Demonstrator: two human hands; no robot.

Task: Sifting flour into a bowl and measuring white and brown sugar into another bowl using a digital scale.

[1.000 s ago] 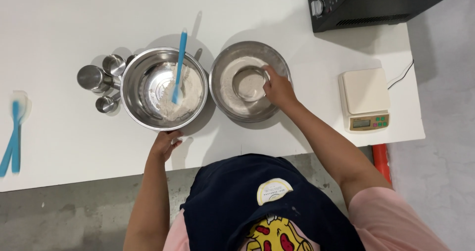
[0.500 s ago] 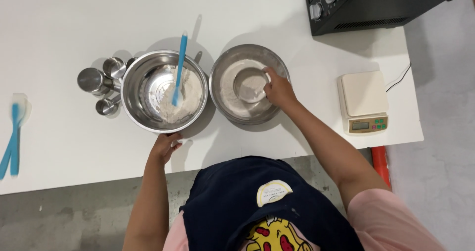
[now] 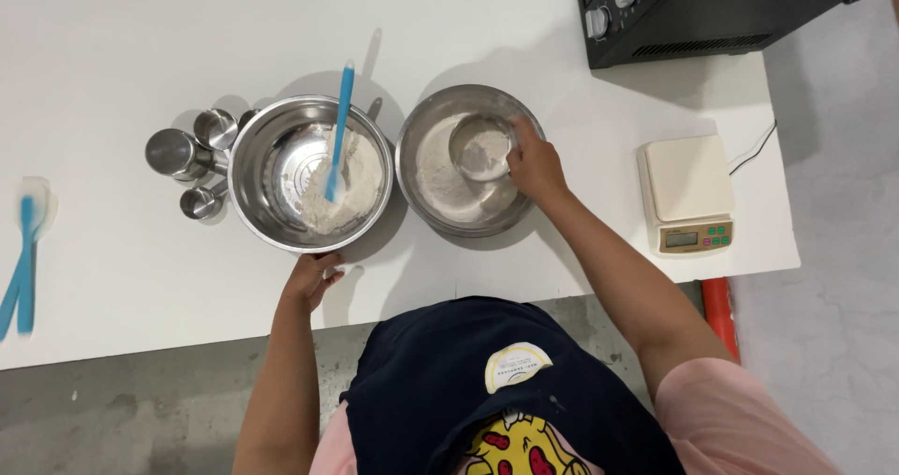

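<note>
Fingers of your right hand (image 3: 536, 166) clamp a small steel cup (image 3: 480, 147) tilted inside the flour-dusted bowl (image 3: 440, 189) mid-worktop, while your left hand (image 3: 311, 278), fingers curled at the near edge, steadies the spatula bowl (image 3: 272, 203).

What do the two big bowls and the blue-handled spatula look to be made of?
Both bowls, left bowl and right bowl, look like polished steel: silvery, with bright reflections. The spatula has a matte blue handle, probably plastic or silicone; its blade sits in flour, unclear.

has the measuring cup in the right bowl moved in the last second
Barely: the measuring cup, held by the right hand, stays in the right bowl's upper half.
</note>
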